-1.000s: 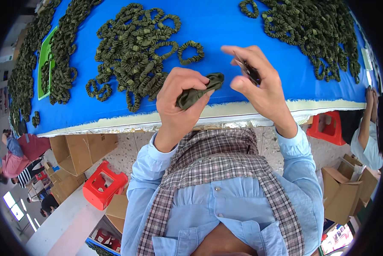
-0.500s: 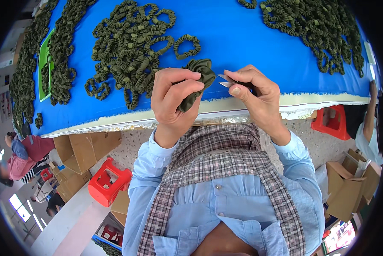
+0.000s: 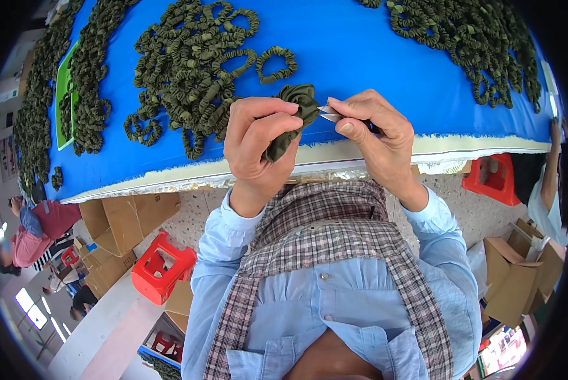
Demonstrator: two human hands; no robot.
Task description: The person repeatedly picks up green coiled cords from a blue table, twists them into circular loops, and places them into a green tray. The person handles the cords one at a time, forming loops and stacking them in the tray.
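Pinched between the thumb and fingers of my left hand [image 3: 255, 136] is a dark green satiny scrunchie [image 3: 302, 101], raised over the near edge of the table. My right hand [image 3: 382, 136] is closed round small thread snips [image 3: 328, 113], whose silver blades point left. The blade tips reach the right side of the scrunchie; whether a thread lies between them is too small to tell. Just beyond my left hand spreads a heap of gathered green scrunchies [image 3: 183, 69], and one lone scrunchie [image 3: 276, 65] lies at its right side.
Blue sheeting [image 3: 341, 54] covers the table. More scrunchies [image 3: 467, 44] are piled at the far right, with others around a green tray [image 3: 62, 120] on the left. Red stools [image 3: 160, 269] and cardboard boxes [image 3: 132, 218] stand below. A person [image 3: 40, 234] is at the left.
The snips have moved slightly left to the scrunchie, and their blades have come closer together. My left hand keeps its hold, almost unmoved.
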